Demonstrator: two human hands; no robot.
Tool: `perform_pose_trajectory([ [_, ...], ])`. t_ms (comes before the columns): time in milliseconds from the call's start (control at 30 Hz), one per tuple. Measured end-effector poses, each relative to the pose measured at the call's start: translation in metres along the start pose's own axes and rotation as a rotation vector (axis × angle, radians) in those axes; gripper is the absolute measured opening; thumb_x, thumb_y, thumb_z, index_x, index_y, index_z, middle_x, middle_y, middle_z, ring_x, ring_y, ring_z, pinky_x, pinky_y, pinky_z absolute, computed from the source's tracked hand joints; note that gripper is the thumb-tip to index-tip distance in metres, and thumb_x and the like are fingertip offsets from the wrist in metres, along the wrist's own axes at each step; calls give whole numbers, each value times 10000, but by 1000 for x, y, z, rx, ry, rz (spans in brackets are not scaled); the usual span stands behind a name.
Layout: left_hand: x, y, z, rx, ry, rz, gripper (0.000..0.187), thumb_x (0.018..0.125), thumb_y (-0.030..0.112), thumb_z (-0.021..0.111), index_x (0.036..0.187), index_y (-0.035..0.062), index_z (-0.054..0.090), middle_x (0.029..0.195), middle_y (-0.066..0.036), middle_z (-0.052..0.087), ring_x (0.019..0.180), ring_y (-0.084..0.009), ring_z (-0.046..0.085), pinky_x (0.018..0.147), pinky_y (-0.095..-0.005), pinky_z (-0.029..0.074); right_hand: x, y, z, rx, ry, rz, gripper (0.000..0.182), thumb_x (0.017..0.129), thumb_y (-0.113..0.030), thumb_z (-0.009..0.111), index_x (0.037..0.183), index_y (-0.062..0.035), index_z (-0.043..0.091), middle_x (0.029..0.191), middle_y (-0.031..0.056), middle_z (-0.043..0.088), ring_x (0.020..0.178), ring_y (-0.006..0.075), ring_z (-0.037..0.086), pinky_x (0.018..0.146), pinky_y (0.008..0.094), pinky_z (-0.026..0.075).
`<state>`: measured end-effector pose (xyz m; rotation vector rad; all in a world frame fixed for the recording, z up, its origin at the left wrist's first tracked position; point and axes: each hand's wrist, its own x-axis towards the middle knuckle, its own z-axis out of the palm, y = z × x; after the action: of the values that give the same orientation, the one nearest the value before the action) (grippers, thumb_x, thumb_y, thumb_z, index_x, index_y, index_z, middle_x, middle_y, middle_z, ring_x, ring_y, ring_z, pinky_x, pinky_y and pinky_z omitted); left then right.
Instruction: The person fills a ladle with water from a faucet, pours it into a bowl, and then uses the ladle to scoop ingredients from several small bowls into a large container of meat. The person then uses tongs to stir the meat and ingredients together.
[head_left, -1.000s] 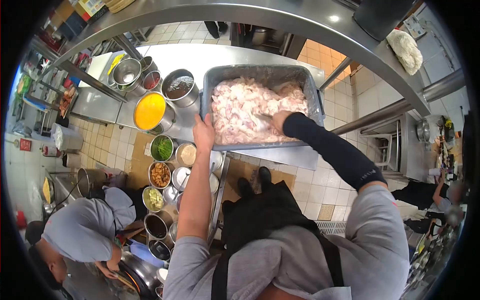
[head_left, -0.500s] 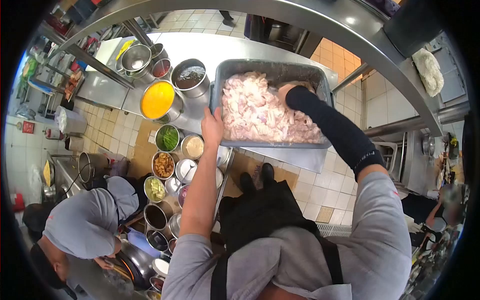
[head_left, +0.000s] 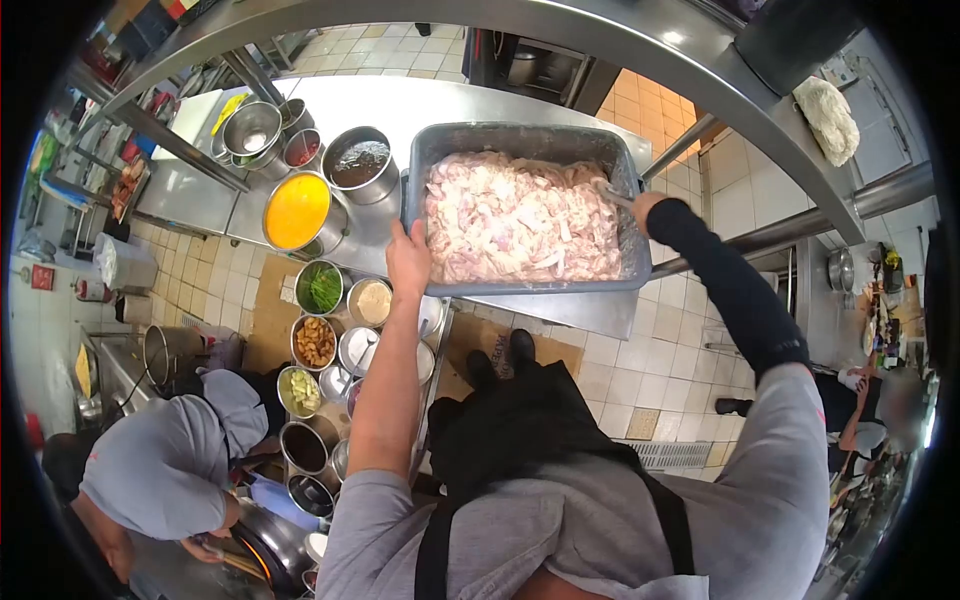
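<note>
A large grey plastic tub [head_left: 530, 289] of pale raw meat pieces [head_left: 525, 220] stands on the steel counter. My left hand [head_left: 408, 262] grips the tub's left edge, fingers up along its side. At the right side of the tub, my right hand [head_left: 650, 212] is closed around the handle of a metal utensil [head_left: 617, 198]. The utensil's head is down in the meat, so its kind cannot be made out. A black sleeve [head_left: 725, 270] covers my right forearm.
Left of the tub stand a pot of dark liquid [head_left: 362, 165] and a pot of orange liquid [head_left: 300, 212]. Several small containers [head_left: 315, 342] line the left side. A co-worker [head_left: 165, 465] bends over a wok at lower left. A steel shelf rail [head_left: 560, 22] arches overhead.
My right hand has moved rightward from inside the tub to its right rim, and the utensil has come into view. The meat lies spread more evenly. My left hand stays on the tub.
</note>
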<state>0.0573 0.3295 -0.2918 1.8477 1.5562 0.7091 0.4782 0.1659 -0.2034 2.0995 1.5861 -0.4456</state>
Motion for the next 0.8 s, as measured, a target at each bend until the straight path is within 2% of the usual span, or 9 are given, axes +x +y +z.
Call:
perform_pose_trajectory([
  [100, 2, 6, -5, -16, -14, -4, 594, 1039, 401, 498, 1361, -97, 472, 996, -396, 653, 987, -562, 622, 836, -561, 484, 39, -28, 42, -90, 66, -146, 247, 889, -206, 603, 928, -8, 745, 930, 234, 729, 921, 416, 706, 820, 466, 574],
  [267, 2, -1, 3, -16, 4, 13, 573, 1040, 401, 496, 1341, -86, 485, 989, -388, 659, 985, -564, 622, 833, -562, 485, 52, -124, 1, -46, -107, -429, 311, 795, -284, 675, 929, -13, 749, 908, 235, 726, 898, 411, 708, 800, 482, 564],
  [333, 2, -6, 5, 22, 17, 10, 566, 1040, 402, 495, 1334, -82, 488, 987, -386, 661, 983, -563, 623, 833, -562, 485, 54, -153, 30, 136, -95, -358, 336, 861, -317, 646, 884, 5, 740, 869, 242, 719, 888, 420, 703, 807, 492, 550],
  [367, 4, -5, 5, 17, 32, 25, 559, 1040, 401, 495, 1324, -80, 491, 987, -385, 661, 982, -562, 624, 831, -564, 484, 17, -168, 12, 208, 15, -222, 334, 834, -223, 617, 996, 39, 745, 1019, 264, 724, 975, 378, 719, 854, 437, 571],
  [400, 4, -5, 5, 12, 44, 35, 551, 1040, 401, 494, 1314, -78, 495, 986, -384, 662, 981, -561, 624, 829, -565, 483, -22, -169, -12, 286, -1, -171, 304, 868, -226, 607, 975, 20, 752, 1022, 256, 724, 989, 375, 711, 867, 445, 560],
  [467, 2, -7, 5, 3, 43, 50, 534, 1039, 397, 495, 1290, -75, 501, 978, -383, 662, 972, -561, 625, 820, -569, 483, -61, -141, -19, 237, 18, -289, 313, 915, -266, 598, 1004, 1, 735, 965, 239, 726, 961, 387, 706, 853, 463, 555],
  [600, 4, -8, 4, 6, 21, 42, 494, 1039, 380, 499, 1239, -72, 509, 947, -387, 659, 941, -568, 625, 790, -577, 483, -146, -82, -75, 38, 23, -163, 396, 946, -373, 605, 1118, -20, 660, 895, 243, 713, 913, 400, 702, 817, 487, 557],
  [700, 5, -8, 3, 28, 1, 47, 475, 1042, 364, 498, 1225, -74, 507, 931, -391, 655, 929, -574, 623, 782, -584, 482, -141, -51, -67, -68, -77, -189, 405, 942, -389, 609, 1095, -17, 657, 886, 244, 713, 891, 405, 706, 799, 496, 559],
  [800, 6, -7, 2, 20, -5, 72, 481, 1045, 360, 493, 1235, -82, 503, 931, -393, 654, 928, -575, 623, 788, -588, 480, -94, -69, -22, 3, -29, -254, 415, 937, -393, 607, 1093, -11, 652, 899, 232, 720, 881, 407, 710, 794, 500, 562],
])
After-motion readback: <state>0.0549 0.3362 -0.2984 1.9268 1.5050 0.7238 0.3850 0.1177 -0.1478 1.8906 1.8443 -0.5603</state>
